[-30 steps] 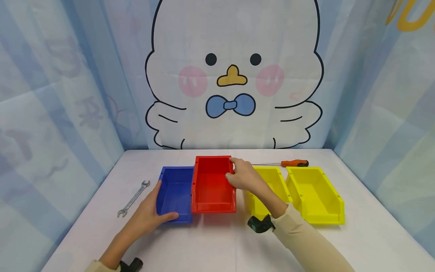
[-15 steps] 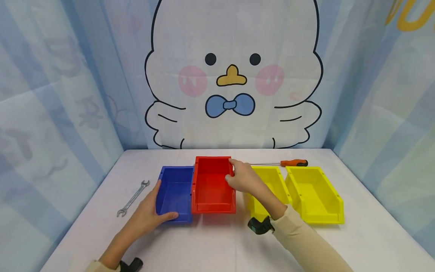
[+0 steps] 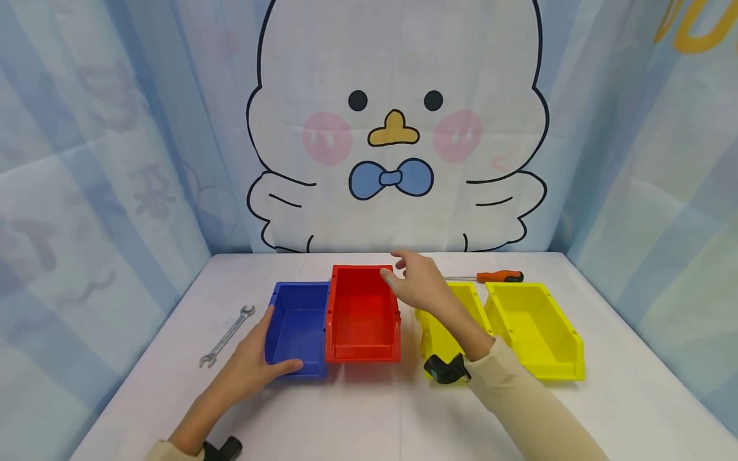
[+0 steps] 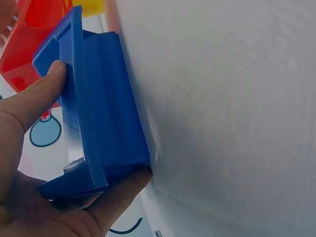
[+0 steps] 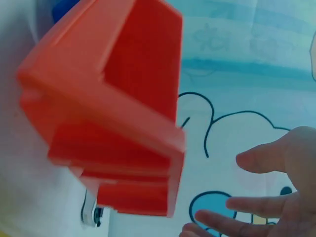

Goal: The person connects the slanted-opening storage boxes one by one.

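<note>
A blue plastic storage bin stands at the left of the table. My left hand grips it at its left front corner, thumb on the front rim and fingers along the side, as the left wrist view also shows. Against its right side sits a red storage bin, set slightly farther back. My right hand hovers by the red bin's back right corner with fingers spread and holding nothing. In the right wrist view a gap shows between these fingers and the red bin.
Two yellow bins stand to the right, the nearer one partly hidden by my right forearm. Behind them lies a screwdriver with an orange and black handle. An open-ended wrench lies at the left. Printed curtains surround the white table.
My right hand has let go of the red bin's right edge and lifted up and away, its fingers opening. The left hand and the bins stay about where they were.
</note>
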Action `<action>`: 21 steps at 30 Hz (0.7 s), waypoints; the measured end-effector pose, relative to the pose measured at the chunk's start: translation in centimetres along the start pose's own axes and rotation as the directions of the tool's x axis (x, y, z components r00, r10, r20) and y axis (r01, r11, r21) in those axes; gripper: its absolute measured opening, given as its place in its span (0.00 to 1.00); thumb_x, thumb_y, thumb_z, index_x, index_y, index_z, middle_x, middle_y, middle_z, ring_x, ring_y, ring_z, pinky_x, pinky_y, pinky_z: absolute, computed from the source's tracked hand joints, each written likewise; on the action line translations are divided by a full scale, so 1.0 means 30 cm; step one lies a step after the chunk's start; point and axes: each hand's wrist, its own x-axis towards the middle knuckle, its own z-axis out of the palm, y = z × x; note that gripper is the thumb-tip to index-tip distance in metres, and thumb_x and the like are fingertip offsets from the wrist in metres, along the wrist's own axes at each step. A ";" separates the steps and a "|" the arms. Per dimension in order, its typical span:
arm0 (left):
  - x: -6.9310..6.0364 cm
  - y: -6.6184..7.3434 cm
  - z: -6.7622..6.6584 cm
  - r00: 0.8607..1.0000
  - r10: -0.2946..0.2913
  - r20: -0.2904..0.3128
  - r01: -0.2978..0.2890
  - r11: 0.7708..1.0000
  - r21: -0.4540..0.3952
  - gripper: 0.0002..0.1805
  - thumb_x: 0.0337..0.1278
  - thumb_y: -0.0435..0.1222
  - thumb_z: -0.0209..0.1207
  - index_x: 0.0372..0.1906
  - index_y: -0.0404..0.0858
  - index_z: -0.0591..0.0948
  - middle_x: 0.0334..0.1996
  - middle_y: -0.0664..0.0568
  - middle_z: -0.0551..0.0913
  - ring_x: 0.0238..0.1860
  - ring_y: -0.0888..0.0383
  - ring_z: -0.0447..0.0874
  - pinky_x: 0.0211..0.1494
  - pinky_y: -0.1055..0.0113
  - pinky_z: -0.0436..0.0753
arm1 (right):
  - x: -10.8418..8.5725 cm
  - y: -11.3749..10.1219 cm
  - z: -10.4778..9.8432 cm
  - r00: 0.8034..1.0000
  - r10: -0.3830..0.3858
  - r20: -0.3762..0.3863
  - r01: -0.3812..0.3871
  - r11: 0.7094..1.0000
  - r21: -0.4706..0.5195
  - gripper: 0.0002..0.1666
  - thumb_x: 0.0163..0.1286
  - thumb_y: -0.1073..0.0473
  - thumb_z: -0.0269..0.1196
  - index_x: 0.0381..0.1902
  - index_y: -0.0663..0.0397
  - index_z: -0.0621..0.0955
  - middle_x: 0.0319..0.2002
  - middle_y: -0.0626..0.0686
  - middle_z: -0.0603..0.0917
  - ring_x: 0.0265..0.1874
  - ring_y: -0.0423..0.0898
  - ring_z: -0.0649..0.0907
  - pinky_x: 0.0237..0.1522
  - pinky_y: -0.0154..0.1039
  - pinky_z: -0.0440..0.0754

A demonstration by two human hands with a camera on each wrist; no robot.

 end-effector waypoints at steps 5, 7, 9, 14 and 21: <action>0.001 -0.003 0.002 1.000 -0.005 0.006 0.005 1.000 0.005 0.72 0.55 0.57 0.76 0.86 0.32 0.39 0.85 0.28 0.46 0.84 0.27 0.50 0.82 0.30 0.61 | 0.012 -0.051 0.013 0.999 -0.041 0.007 0.041 0.994 0.100 0.32 0.78 0.51 0.62 0.75 0.54 0.74 0.65 0.60 0.84 0.61 0.59 0.86 0.58 0.53 0.91; 0.002 -0.004 0.001 1.000 -0.005 0.005 0.005 1.000 0.005 0.72 0.55 0.57 0.76 0.86 0.32 0.39 0.85 0.28 0.47 0.84 0.26 0.50 0.81 0.29 0.62 | 0.018 -0.065 0.028 0.999 -0.042 0.020 0.038 0.989 0.141 0.32 0.78 0.51 0.62 0.76 0.53 0.74 0.65 0.59 0.85 0.61 0.58 0.86 0.58 0.52 0.91; 0.004 -0.004 0.000 1.000 -0.005 0.005 0.005 1.000 0.009 0.73 0.55 0.57 0.76 0.86 0.32 0.38 0.85 0.28 0.47 0.84 0.26 0.51 0.81 0.29 0.62 | 0.021 -0.078 0.046 0.999 -0.032 0.038 0.025 0.983 0.182 0.32 0.78 0.51 0.62 0.76 0.52 0.73 0.64 0.58 0.85 0.60 0.57 0.87 0.59 0.52 0.91; 0.005 -0.002 -0.001 1.000 -0.009 0.008 0.009 1.000 0.019 0.73 0.54 0.58 0.76 0.86 0.33 0.38 0.85 0.28 0.47 0.83 0.26 0.52 0.80 0.29 0.63 | 0.021 -0.096 0.106 0.994 -0.032 0.100 0.007 0.972 0.235 0.34 0.79 0.52 0.63 0.78 0.52 0.71 0.64 0.59 0.85 0.47 0.51 0.92 0.56 0.50 0.92; 0.007 -0.003 -0.003 1.000 0.003 0.007 -0.003 1.000 0.018 0.73 0.54 0.58 0.76 0.86 0.32 0.39 0.85 0.27 0.48 0.83 0.25 0.52 0.79 0.28 0.64 | 0.014 -0.124 0.188 0.984 0.034 0.174 -0.085 0.952 0.295 0.37 0.80 0.49 0.63 0.81 0.48 0.67 0.70 0.62 0.80 0.34 0.47 0.92 0.54 0.51 0.92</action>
